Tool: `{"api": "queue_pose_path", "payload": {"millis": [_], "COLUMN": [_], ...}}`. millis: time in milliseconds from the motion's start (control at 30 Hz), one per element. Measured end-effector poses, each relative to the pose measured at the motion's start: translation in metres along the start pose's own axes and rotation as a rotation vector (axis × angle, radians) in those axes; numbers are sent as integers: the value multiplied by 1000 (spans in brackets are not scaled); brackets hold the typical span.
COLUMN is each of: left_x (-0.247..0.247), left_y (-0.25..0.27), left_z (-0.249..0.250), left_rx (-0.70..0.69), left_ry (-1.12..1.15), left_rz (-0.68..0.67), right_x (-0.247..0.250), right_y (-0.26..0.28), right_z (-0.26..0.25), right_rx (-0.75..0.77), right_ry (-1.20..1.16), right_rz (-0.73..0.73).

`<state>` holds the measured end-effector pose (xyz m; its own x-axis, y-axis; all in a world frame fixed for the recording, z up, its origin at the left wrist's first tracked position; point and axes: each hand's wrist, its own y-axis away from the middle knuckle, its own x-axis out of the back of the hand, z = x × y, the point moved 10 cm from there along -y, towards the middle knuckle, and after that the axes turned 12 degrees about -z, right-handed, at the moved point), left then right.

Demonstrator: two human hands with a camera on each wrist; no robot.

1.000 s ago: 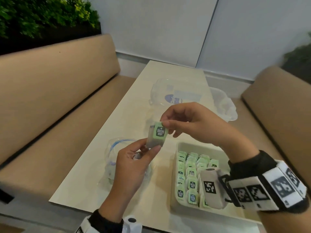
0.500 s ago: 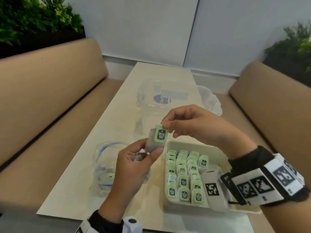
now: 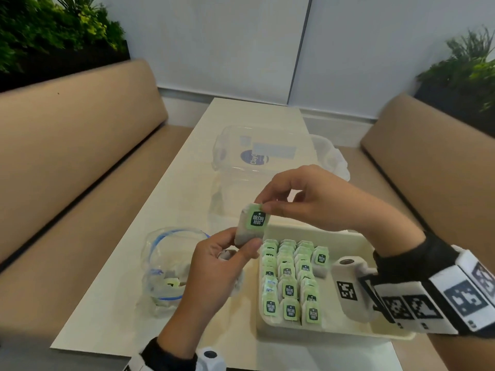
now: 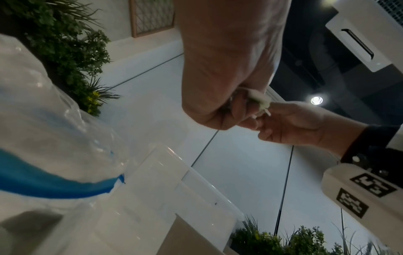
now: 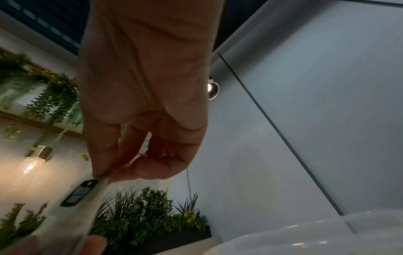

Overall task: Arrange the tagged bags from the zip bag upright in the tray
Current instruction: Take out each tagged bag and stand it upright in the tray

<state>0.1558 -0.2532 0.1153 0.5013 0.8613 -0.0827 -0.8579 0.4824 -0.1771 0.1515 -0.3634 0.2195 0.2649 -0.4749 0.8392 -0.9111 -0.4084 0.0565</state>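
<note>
I hold one tea bag (image 3: 247, 226) with a green McCoy teas tag in the air over the table, left of the tray. My right hand (image 3: 263, 208) pinches its top edge at the tag; the same bag (image 5: 72, 205) fills the lower left of the right wrist view. My left hand (image 3: 247, 246) grips the bag's lower end and has more bags (image 3: 225, 255) tucked in its palm. The cream tray (image 3: 334, 332) at the near right holds several rows of upright tagged bags (image 3: 289, 279). The clear zip bag (image 3: 166, 269) with a blue seal lies near left, a few bags still inside.
A clear lidded plastic container (image 3: 257, 153) and a white plastic bag (image 3: 334, 159) sit farther back on the cream table (image 3: 150, 236). Tan bench seats (image 3: 67, 145) run along both sides. Planters stand behind the benches.
The head view has shifted so the tray and zip bag sit more to the left and nearer. Both hands still hold the same tea bag, which is a little more upright.
</note>
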Motion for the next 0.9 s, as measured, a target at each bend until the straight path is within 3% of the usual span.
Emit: {"api": "queue_pose_path", "payload": {"millis": [167,300,533,700,900], "left_x": [-9,-6,-2,1,10], "left_y": [-6,-8,-9,-9,-6], "left_z": [-13,-40,-68,-68,-68], "left_rx": [51,207,352,350,334], "left_ry": [-74,-60,7,-52,-130], "left_rz": [-51,-88,-154,-141,-97], "right_x": [5,16,-34,-87,-104], "right_y": [14,39,69,75,68], "right_z": [-7,23,143,201,241], "right_rx": [2,-103,-446,-519,-563], "right_ry": [53,82,369,394,436], "right_rz": [29,34,-356,-592,-631]}}
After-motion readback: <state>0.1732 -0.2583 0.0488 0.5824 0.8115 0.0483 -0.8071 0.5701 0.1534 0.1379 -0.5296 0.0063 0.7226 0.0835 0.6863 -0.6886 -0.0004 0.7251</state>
